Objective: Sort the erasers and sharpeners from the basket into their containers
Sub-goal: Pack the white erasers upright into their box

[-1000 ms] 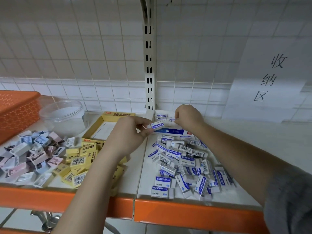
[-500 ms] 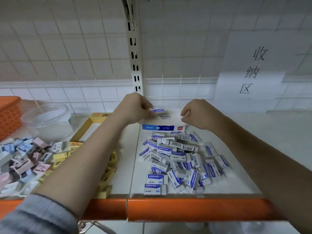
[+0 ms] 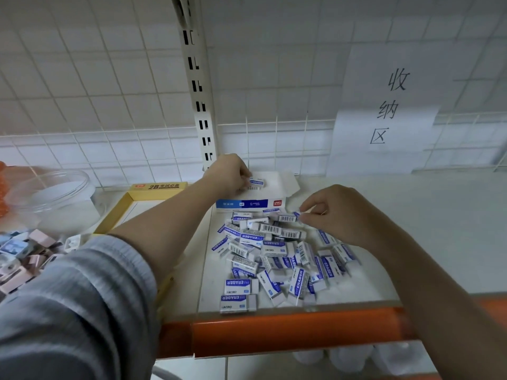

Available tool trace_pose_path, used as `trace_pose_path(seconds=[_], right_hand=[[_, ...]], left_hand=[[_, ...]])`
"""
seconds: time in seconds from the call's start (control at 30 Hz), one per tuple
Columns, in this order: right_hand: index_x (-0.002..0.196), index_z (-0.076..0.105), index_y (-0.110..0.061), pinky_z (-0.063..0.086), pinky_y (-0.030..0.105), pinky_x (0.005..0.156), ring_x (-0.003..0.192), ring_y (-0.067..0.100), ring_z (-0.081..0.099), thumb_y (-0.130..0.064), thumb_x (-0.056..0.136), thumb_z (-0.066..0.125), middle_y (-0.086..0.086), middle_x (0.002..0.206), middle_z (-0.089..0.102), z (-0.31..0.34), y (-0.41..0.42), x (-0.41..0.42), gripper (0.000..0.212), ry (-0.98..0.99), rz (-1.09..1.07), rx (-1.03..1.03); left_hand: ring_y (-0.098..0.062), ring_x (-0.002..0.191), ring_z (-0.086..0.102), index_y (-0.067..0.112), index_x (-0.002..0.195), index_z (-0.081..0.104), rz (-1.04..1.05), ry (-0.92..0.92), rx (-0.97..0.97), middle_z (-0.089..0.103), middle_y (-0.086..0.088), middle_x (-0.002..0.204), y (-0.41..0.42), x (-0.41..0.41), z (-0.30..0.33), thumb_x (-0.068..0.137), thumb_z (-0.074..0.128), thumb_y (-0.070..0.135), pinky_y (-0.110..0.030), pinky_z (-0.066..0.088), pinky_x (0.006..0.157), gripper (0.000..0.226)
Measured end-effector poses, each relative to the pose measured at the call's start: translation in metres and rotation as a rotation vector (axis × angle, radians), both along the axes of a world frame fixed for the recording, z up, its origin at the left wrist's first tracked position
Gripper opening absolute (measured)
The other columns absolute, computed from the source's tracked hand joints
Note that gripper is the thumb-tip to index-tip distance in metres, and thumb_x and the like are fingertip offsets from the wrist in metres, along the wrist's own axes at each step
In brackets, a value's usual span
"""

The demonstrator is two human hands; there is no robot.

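I'm at a shop-style stockroom shelf; slotted upright, wire-grid backing, handwritten paper sign; bulk eraser pile spread before me.

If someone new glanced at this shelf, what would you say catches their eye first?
The heap of blue-and-white erasers spread over the shelf, just behind its orange front rail. Next, the left hand setting an eraser into the open white box at the back, while the right hand picks at the heap's far edge.

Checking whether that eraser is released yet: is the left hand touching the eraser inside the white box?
Touching. The head view shows the left hand with its fingertips on the eraser inside the white box; no gap shows.
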State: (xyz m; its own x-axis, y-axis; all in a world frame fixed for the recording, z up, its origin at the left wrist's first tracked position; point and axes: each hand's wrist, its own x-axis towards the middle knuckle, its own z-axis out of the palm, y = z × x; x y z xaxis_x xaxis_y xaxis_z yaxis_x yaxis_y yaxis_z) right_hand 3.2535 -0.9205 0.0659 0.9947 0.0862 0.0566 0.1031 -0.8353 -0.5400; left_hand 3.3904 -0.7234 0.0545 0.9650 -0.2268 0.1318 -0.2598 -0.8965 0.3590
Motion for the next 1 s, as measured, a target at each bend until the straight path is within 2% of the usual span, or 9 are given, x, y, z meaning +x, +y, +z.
trace_pose_path(seconds=[0.07,0.2,0.27,0.4,0.57,0.7,0.8,0.93,1.0], right_hand=[[0.101,0.069,-0.021,0.051,0.028,0.074,0.08,0.02,0.069,-0.03,0.086,0.066,-0.006,0.081,0.062,-0.001,0.002,-0.001,0.018,0.009,-0.003,0.01],[0.103,0.069,-0.021,0.047,0.025,0.076,0.084,0.013,0.064,-0.03,0.086,0.065,0.001,0.098,0.069,-0.002,0.004,0.0,0.02,0.015,-0.006,-0.008],[0.104,0.069,-0.021,0.049,0.026,0.076,0.082,0.014,0.065,-0.031,0.086,0.066,0.001,0.097,0.07,-0.003,0.003,0.001,0.021,0.02,-0.017,-0.017],[0.105,0.067,-0.021,0.053,0.032,0.078,0.076,0.016,0.067,-0.032,0.086,0.066,0.0,0.089,0.07,-0.009,-0.003,0.008,0.022,0.009,-0.078,-0.057],[0.107,0.065,-0.019,0.051,0.033,0.083,0.091,0.019,0.063,-0.028,0.083,0.069,0.001,0.104,0.066,-0.015,-0.002,0.023,0.025,0.037,-0.122,-0.134],[0.109,0.064,-0.013,0.05,0.03,0.079,0.09,0.02,0.062,-0.027,0.081,0.073,0.001,0.098,0.066,-0.019,0.003,0.03,0.033,0.116,-0.094,-0.206],[0.112,0.063,-0.012,0.049,0.029,0.079,0.09,0.02,0.062,-0.03,0.081,0.073,0.003,0.1,0.066,-0.017,0.007,0.032,0.038,0.115,-0.081,-0.217],[0.082,0.062,-0.014,0.042,0.025,0.059,0.068,0.016,0.057,-0.026,0.083,0.07,0.002,0.076,0.062,-0.016,0.01,0.032,0.014,0.108,-0.095,-0.235],[0.089,0.063,-0.009,0.045,0.026,0.063,0.075,0.021,0.061,-0.022,0.082,0.068,0.005,0.082,0.065,-0.015,0.008,0.03,0.016,0.112,-0.116,-0.254]], left_hand=[[-0.021,0.096,0.063,0.009,0.11,0.069,0.005,0.006,0.031,0.069,-0.005,0.108,0.0,0.0,-0.002,0.085,0.066,0.012,-0.031,0.051,0.086,0.025],[-0.025,0.099,0.063,0.01,0.112,0.068,0.022,0.009,0.093,0.067,-0.008,0.112,0.0,-0.001,-0.004,0.087,0.064,0.014,-0.036,0.05,0.091,0.025],[-0.025,0.098,0.063,0.011,0.109,0.069,0.037,-0.001,0.094,0.067,-0.008,0.11,0.002,-0.001,-0.004,0.087,0.064,0.012,-0.036,0.051,0.09,0.023],[-0.023,0.093,0.063,0.013,0.098,0.073,0.045,-0.021,0.066,0.07,-0.005,0.099,0.005,-0.005,-0.001,0.084,0.066,0.01,-0.034,0.053,0.084,0.015],[-0.016,0.089,0.06,0.017,0.106,0.071,0.055,-0.074,0.019,0.068,0.0,0.104,0.007,-0.019,0.004,0.087,0.064,0.016,-0.028,0.049,0.076,0.019],[-0.022,0.094,0.062,0.013,0.11,0.069,0.012,-0.081,0.01,0.068,-0.004,0.108,0.006,-0.039,0.006,0.091,0.057,0.013,-0.027,0.048,0.08,0.023],[-0.018,0.094,0.061,0.013,0.108,0.07,0.005,-0.106,-0.019,0.068,-0.003,0.108,0.008,-0.052,0.009,0.091,0.056,0.011,-0.023,0.045,0.078,0.022],[-0.015,0.09,0.06,0.016,0.106,0.071,0.026,-0.112,-0.064,0.068,-0.001,0.107,0.012,-0.066,0.014,0.09,0.056,0.009,-0.029,0.05,0.081,0.023],[-0.017,0.093,0.061,0.015,0.108,0.07,0.032,-0.121,-0.083,0.068,-0.001,0.106,0.016,-0.073,0.018,0.09,0.057,0.009,-0.024,0.046,0.078,0.023]])
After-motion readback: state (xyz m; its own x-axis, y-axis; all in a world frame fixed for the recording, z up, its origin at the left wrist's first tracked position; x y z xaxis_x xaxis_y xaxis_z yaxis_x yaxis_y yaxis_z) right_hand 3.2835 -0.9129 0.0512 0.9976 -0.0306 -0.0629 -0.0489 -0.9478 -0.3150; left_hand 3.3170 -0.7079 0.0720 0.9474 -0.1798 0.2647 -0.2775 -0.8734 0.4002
